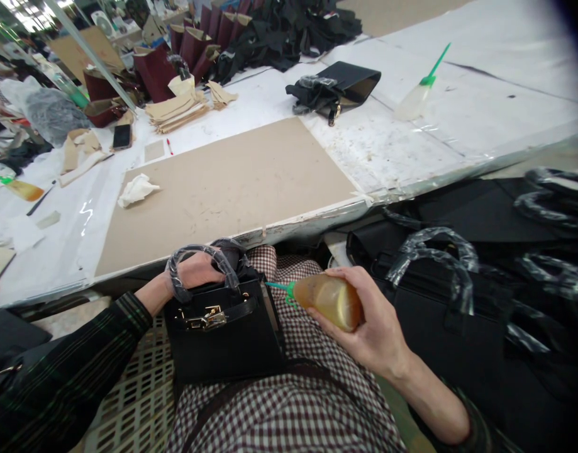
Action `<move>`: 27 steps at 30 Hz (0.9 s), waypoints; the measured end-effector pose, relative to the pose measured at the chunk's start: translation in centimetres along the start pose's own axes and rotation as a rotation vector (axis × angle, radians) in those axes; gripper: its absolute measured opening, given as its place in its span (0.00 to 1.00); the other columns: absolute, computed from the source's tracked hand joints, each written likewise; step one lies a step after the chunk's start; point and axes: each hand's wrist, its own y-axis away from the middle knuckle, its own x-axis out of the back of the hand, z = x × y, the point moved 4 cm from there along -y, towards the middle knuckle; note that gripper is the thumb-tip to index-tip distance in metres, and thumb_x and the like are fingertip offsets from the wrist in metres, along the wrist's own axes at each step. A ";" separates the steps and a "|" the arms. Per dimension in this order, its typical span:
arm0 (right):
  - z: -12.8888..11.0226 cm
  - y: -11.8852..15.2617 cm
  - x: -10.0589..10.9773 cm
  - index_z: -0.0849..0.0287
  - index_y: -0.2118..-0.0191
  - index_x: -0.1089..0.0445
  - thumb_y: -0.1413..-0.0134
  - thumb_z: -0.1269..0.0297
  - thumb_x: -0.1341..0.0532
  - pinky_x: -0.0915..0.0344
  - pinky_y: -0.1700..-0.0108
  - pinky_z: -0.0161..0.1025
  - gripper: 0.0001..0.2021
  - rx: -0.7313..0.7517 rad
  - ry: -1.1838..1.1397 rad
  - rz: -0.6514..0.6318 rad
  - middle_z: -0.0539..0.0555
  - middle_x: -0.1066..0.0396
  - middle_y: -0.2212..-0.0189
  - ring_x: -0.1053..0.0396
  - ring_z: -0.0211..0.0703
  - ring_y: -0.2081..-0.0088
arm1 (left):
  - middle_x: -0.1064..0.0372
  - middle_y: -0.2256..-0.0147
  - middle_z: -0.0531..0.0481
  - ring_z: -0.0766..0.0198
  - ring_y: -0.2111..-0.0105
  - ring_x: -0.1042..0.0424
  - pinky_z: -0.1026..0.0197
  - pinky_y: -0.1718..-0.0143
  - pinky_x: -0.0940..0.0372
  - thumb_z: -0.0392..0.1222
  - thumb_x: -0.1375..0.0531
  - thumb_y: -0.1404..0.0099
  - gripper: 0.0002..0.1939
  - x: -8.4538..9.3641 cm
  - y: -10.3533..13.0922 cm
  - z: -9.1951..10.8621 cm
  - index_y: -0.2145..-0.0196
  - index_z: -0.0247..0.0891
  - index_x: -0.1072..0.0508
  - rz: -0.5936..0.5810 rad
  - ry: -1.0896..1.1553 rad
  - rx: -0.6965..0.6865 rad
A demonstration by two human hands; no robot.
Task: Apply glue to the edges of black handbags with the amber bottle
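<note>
Got my right hand (376,322) wrapped round amber bottle (327,301), green nozzle (287,289) near right side of black bag (222,355); left hand (200,270) at bag's top, fingers hidden, can't tell grip.

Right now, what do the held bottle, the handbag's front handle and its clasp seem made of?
Bottle: likely smooth plastic, since its wall looks see-through. Front handle: dark, perhaps leather or imitation; its clear, wrinkled, glinting wrap is probably plastic film. Clasp: probably polished gold-toned metal, judging by bright reflections.

A white-covered worktable (496,78) has a shiny front edge; 1 pale pole (91,55) slants up toward its left end, bright lights (28,17) glowing beyond its far edge.
</note>
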 end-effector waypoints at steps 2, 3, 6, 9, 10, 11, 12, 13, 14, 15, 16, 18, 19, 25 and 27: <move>-0.3 -0.2 -0.1 0.54 0.39 0.42 0.42 0.62 0.30 0.27 0.49 0.50 0.30 0.045 -0.004 0.014 0.60 0.31 0.51 0.30 0.54 0.51 | 0.24 0.67 0.51 0.59 0.64 0.31 0.64 0.58 0.34 0.44 0.35 0.48 0.10 -0.1 0.0 -0.1 0.70 0.35 0.24 -0.012 0.010 -0.027; -0.3 -0.2 -0.1 0.55 0.38 0.42 0.43 0.63 0.29 0.27 0.49 0.50 0.31 0.069 -0.005 0.019 0.61 0.31 0.51 0.30 0.54 0.51 | 0.24 0.67 0.51 0.59 0.64 0.31 0.64 0.58 0.34 0.44 0.35 0.48 0.10 -0.1 -0.1 -0.2 0.70 0.35 0.24 -0.011 0.013 -0.033; -0.4 0.1 -0.1 0.55 0.36 0.44 0.45 0.64 0.28 0.26 0.49 0.50 0.35 0.118 0.009 -0.006 0.62 0.31 0.49 0.30 0.55 0.50 | 0.24 0.67 0.51 0.58 0.64 0.30 0.63 0.58 0.33 0.45 0.34 0.49 0.10 -0.1 -0.1 -0.1 0.71 0.37 0.24 -0.010 0.025 -0.041; -0.1 0.5 -0.2 0.55 0.37 0.43 0.44 0.67 0.31 0.26 0.49 0.48 0.33 0.089 0.035 -0.100 0.62 0.32 0.49 0.29 0.54 0.50 | 0.25 0.69 0.52 0.59 0.66 0.30 0.63 0.60 0.33 0.43 0.34 0.50 0.08 -0.2 0.0 0.4 0.72 0.37 0.25 -0.021 0.042 -0.057; -0.1 0.6 -0.2 0.55 0.37 0.43 0.44 0.68 0.32 0.26 0.49 0.48 0.32 0.074 0.038 -0.138 0.61 0.32 0.49 0.29 0.54 0.50 | 0.25 0.69 0.52 0.60 0.67 0.31 0.63 0.60 0.33 0.43 0.35 0.50 0.08 -0.2 0.1 0.6 0.73 0.37 0.26 -0.024 0.048 -0.063; 0.0 0.8 -0.2 0.55 0.37 0.44 0.43 0.68 0.33 0.25 0.50 0.47 0.31 0.058 0.040 -0.175 0.62 0.32 0.48 0.29 0.54 0.49 | 0.25 0.69 0.52 0.61 0.67 0.31 0.63 0.61 0.33 0.42 0.36 0.49 0.07 -0.3 0.2 0.8 0.73 0.36 0.26 -0.026 0.053 -0.068; 0.0 0.9 -0.3 0.55 0.37 0.44 0.42 0.68 0.33 0.25 0.51 0.47 0.30 0.044 0.040 -0.211 0.62 0.32 0.48 0.28 0.54 0.49 | 0.25 0.68 0.52 0.62 0.67 0.32 0.63 0.62 0.33 0.42 0.36 0.49 0.07 -0.3 0.3 1.0 0.73 0.35 0.26 -0.028 0.059 -0.072; 0.0 1.0 -0.4 0.55 0.37 0.44 0.42 0.67 0.34 0.24 0.52 0.47 0.30 0.030 0.043 -0.245 0.62 0.32 0.49 0.28 0.55 0.50 | 0.25 0.68 0.52 0.62 0.67 0.32 0.63 0.62 0.33 0.41 0.36 0.48 0.07 -0.4 0.3 1.1 0.73 0.34 0.26 -0.029 0.065 -0.074; 0.0 1.1 -0.5 0.54 0.38 0.44 0.41 0.67 0.34 0.24 0.54 0.47 0.29 0.014 0.045 -0.278 0.62 0.32 0.49 0.27 0.55 0.50 | 0.25 0.68 0.51 0.62 0.67 0.32 0.63 0.63 0.33 0.42 0.36 0.48 0.08 -0.4 0.4 1.2 0.72 0.34 0.26 -0.029 0.072 -0.075; 0.1 1.2 -0.6 0.54 0.38 0.44 0.41 0.66 0.34 0.23 0.55 0.47 0.28 -0.005 0.044 -0.308 0.61 0.32 0.50 0.27 0.55 0.51 | 0.25 0.67 0.51 0.62 0.67 0.32 0.63 0.64 0.33 0.42 0.36 0.48 0.08 -0.4 0.4 1.3 0.72 0.34 0.26 -0.029 0.078 -0.076; 0.1 1.3 -0.7 0.53 0.39 0.44 0.40 0.65 0.34 0.23 0.56 0.47 0.27 -0.023 0.042 -0.331 0.61 0.32 0.50 0.26 0.55 0.51 | 0.25 0.67 0.51 0.62 0.67 0.32 0.63 0.64 0.33 0.42 0.36 0.48 0.09 -0.5 0.4 1.3 0.72 0.34 0.26 -0.029 0.084 -0.076; 0.3 1.4 -0.8 0.53 0.40 0.43 0.39 0.64 0.34 0.23 0.56 0.47 0.26 -0.041 0.033 -0.336 0.60 0.32 0.50 0.27 0.54 0.51 | 0.25 0.67 0.51 0.62 0.68 0.32 0.62 0.65 0.33 0.43 0.36 0.48 0.09 -0.5 0.3 1.3 0.72 0.35 0.27 -0.036 0.090 -0.076; 0.3 1.5 -0.8 0.53 0.39 0.43 0.39 0.63 0.34 0.24 0.54 0.47 0.26 -0.042 0.031 -0.316 0.60 0.32 0.50 0.27 0.54 0.51 | 0.25 0.68 0.51 0.62 0.69 0.32 0.62 0.65 0.33 0.43 0.36 0.49 0.08 -0.6 0.3 1.3 0.73 0.36 0.27 -0.041 0.089 -0.075; 0.5 1.7 -0.7 0.54 0.38 0.44 0.39 0.63 0.33 0.25 0.51 0.47 0.28 -0.042 0.038 -0.256 0.60 0.33 0.49 0.29 0.53 0.50 | 0.26 0.70 0.53 0.62 0.68 0.30 0.62 0.63 0.32 0.43 0.35 0.49 0.07 -0.5 0.2 1.2 0.74 0.38 0.27 -0.033 0.062 -0.075; 0.5 1.9 -0.9 0.53 0.38 0.44 0.38 0.63 0.34 0.25 0.52 0.48 0.26 -0.072 0.019 -0.323 0.59 0.33 0.49 0.28 0.52 0.51 | 0.25 0.70 0.53 0.62 0.69 0.29 0.62 0.62 0.31 0.43 0.35 0.49 0.07 -0.5 0.2 1.2 0.74 0.38 0.28 -0.026 0.049 -0.079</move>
